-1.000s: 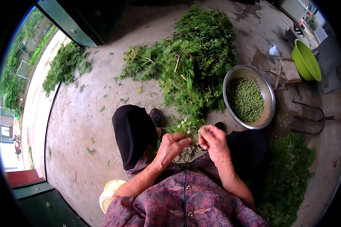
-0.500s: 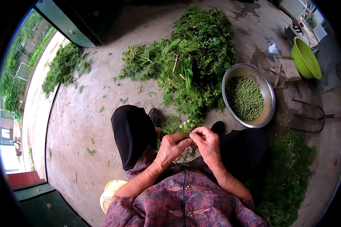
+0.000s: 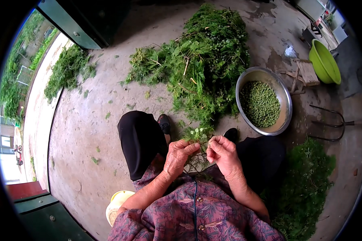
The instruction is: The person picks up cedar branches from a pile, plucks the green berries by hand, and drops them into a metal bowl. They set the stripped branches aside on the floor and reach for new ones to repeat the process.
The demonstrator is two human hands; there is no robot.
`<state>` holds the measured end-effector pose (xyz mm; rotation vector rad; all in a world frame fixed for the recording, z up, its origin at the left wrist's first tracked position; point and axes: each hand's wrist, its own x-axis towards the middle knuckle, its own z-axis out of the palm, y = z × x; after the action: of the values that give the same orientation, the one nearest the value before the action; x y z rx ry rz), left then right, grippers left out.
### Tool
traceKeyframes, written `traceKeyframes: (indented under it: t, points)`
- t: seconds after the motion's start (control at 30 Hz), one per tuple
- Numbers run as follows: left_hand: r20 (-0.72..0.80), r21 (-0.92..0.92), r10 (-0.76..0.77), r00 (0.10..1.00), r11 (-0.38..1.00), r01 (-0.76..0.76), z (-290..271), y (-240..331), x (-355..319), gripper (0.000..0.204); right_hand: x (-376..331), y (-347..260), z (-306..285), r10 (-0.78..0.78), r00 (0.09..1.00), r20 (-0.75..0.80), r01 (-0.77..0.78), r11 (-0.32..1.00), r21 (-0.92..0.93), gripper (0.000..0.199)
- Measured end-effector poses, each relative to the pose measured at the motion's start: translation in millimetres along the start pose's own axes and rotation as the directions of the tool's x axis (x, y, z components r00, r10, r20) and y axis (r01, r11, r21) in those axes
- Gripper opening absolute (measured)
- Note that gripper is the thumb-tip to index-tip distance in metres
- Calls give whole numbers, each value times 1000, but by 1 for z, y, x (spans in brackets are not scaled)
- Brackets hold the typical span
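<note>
My left hand (image 3: 176,159) is closed, thumb against fingers, around a leafy evergreen sprig (image 3: 202,135) between my knees. Pale green bits show at the sprig's far end, and its thin twigs hang below my fingers. My right hand (image 3: 227,156) is just to the right of the sprig, thumb and fingers curled together in a pinch. What it holds, if anything, is too small to make out. Ahead on the right, a metal basin (image 3: 286,100) holds many small round green berries (image 3: 260,103).
A large heap of cut evergreen branches (image 3: 209,60) lies ahead. More greenery (image 3: 303,188) lies at my right, and a smaller pile (image 3: 70,68) at far left. A fork head (image 3: 342,124), a small wooden stool (image 3: 306,73) and a lime-green tub (image 3: 323,62) stand right.
My hands were together at the sprig; now they are apart. The right hand has moved right and slightly down, and the left hand keeps the sprig.
</note>
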<state>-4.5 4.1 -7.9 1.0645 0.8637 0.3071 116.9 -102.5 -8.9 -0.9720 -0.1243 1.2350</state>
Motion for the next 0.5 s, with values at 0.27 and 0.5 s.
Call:
traceKeyframes:
  t: [0.27, 0.5]
  points:
    - [6, -43, -23, 1000, 999, 23, 7, 5, -3, 10, 3, 3, 6, -153, 981, -123, 128, 974, -188, 20]
    - [26, -36, 29, 999, 999, -28, 5, -4, -2, 13, 8, 10, 6, -327, 931, -164, 199, 828, -524, 15]
